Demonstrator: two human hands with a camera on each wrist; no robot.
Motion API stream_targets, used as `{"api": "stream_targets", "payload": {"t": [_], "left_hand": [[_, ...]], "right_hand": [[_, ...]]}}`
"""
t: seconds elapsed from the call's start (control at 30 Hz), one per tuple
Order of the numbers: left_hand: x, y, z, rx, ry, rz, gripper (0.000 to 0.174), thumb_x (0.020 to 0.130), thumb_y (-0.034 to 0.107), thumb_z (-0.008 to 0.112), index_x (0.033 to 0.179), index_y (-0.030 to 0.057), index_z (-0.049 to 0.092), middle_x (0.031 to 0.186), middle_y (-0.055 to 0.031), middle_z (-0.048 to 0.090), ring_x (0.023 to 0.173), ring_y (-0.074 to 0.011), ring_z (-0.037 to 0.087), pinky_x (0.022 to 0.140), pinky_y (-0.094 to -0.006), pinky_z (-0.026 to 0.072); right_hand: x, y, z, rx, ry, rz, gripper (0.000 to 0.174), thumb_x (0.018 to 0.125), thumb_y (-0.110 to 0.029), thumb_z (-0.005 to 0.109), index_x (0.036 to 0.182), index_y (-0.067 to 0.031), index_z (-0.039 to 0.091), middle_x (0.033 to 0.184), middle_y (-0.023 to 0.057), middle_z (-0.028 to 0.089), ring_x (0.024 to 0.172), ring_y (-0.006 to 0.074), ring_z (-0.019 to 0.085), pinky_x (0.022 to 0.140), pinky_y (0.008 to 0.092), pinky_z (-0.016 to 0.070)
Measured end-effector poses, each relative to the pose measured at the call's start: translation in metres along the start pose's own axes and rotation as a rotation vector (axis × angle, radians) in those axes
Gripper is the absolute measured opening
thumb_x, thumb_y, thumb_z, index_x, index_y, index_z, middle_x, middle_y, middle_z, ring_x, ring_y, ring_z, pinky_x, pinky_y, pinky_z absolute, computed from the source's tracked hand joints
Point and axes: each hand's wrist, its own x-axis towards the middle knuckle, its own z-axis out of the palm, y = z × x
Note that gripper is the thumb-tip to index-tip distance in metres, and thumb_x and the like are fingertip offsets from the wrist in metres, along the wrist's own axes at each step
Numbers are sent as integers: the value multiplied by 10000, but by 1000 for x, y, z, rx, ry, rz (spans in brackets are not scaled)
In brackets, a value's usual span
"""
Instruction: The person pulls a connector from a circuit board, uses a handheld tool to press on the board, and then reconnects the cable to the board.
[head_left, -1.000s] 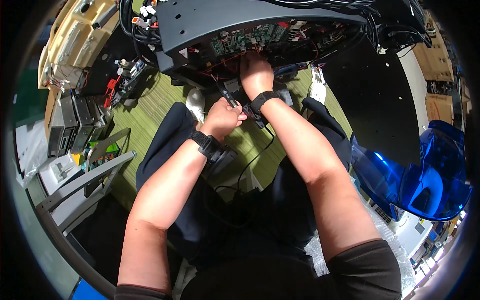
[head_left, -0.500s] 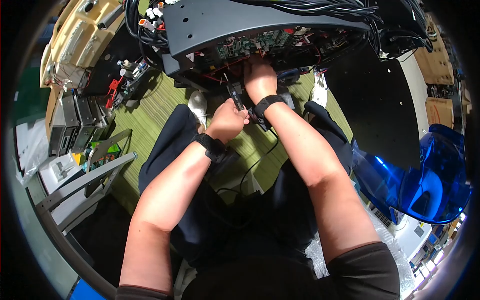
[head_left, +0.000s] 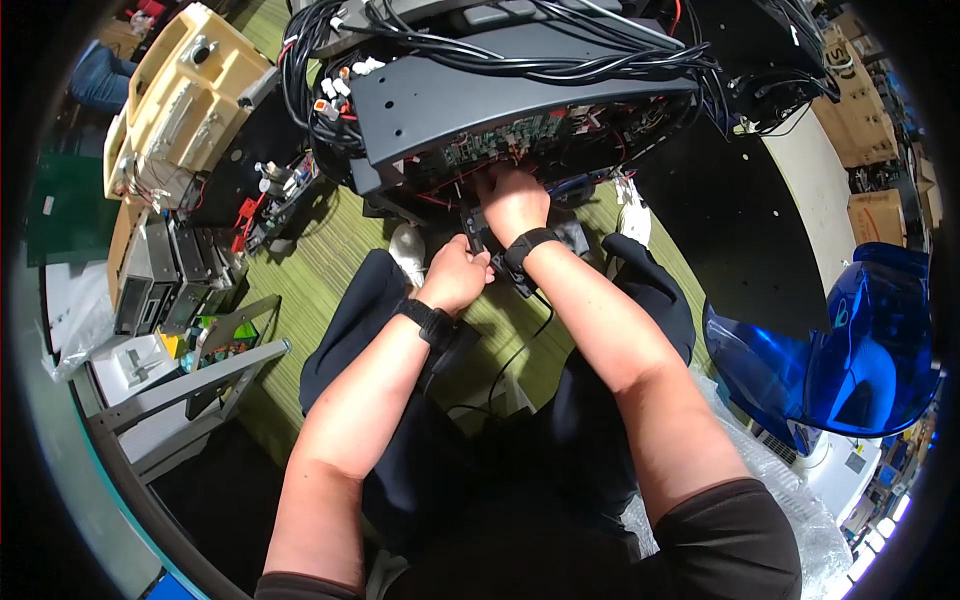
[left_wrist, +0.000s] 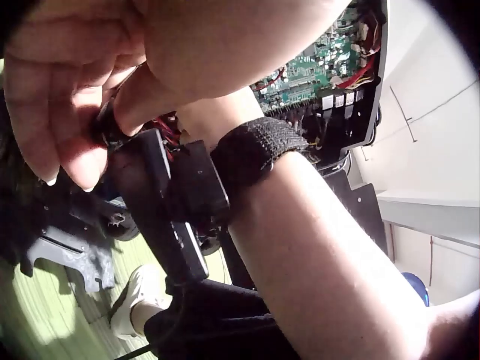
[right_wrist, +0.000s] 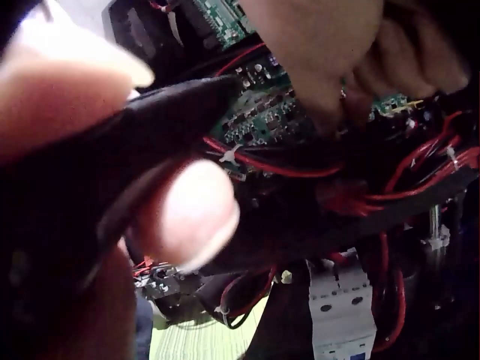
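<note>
My left hand (head_left: 458, 277) grips a slim black tool (head_left: 473, 230) with a thin metal shaft, its tip pointing up toward a dark housing (head_left: 440, 100). In the right wrist view the tool's black tapered body (right_wrist: 172, 105) fills the left foreground between finger and thumb. Inside the housing's open underside, my right hand (head_left: 515, 205) reaches in below a green circuit board (head_left: 495, 142). Its fingers bend down among red wires (right_wrist: 292, 169) in the right wrist view; I cannot tell whether they hold anything. The left wrist view shows the board (left_wrist: 311, 67) behind the right forearm.
Bundled black cables (head_left: 560, 65) run over the housing, with white connectors (head_left: 340, 88) at its left. A white module (right_wrist: 341, 307) sits below the red wires. A black panel (head_left: 735, 220) and translucent blue cover (head_left: 850, 350) are at the right, a beige moulded part (head_left: 190, 105) at the left.
The head view has shifted, so the housing appears lower and more of its top shows. The left hand's tool stands more upright and nearer the right hand, which stays inside the housing.
</note>
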Motion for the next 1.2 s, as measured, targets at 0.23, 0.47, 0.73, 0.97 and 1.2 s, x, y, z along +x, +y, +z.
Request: {"api": "stream_targets", "payload": {"t": [0.23, 0.47, 0.73, 0.97, 1.2], "left_hand": [[8, -8, -1, -54, -3, 8, 101, 916, 81, 492, 922, -20, 479, 752, -61, 600, 638, -106, 586, 559, -237, 475], [9, -7, 0, -11, 12, -3, 107, 919, 92, 497, 920, -14, 477, 735, -47, 564, 631, -109, 588, 534, -237, 474], [17, -6, 6, -99, 19, -17, 121, 923, 94, 493, 919, -22, 457, 767, -73, 583, 640, -124, 593, 552, -243, 496], [22, -2, 11, -110, 40, -26, 164, 900, 81, 493, 987, -57, 505, 773, -98, 618, 648, -145, 617, 593, -259, 505], [25, 9, 14, -303, -80, -185, 157, 951, 169, 446, 1020, 37, 493, 856, -45, 591, 721, -126, 599, 629, -260, 527]], "right_hand": [[8, -6, 2, -226, -205, 56, 130, 747, -133, 575, 696, -79, 681, 723, 156, 656, 709, 299, 665, 589, 356, 535], [1, 7, 13, -105, -157, 49, 345, 813, -358, 553, 686, -51, 647, 700, 167, 634, 683, 347, 632, 604, 421, 511], [-2, 15, -9, 9, -100, 46, 313, 824, -356, 573, 743, -62, 647, 700, 169, 626, 680, 360, 618, 603, 436, 498], [-18, 20, -8, 11, -84, -192, 139, 744, -175, 554, 825, -101, 639, 735, 144, 640, 682, 313, 632, 585, 403, 507], [-8, 32, -15, 263, -227, -7, 260, 779, -236, 523, 971, -138, 669, 834, 188, 641, 788, 365, 616, 704, 439, 504]]}}
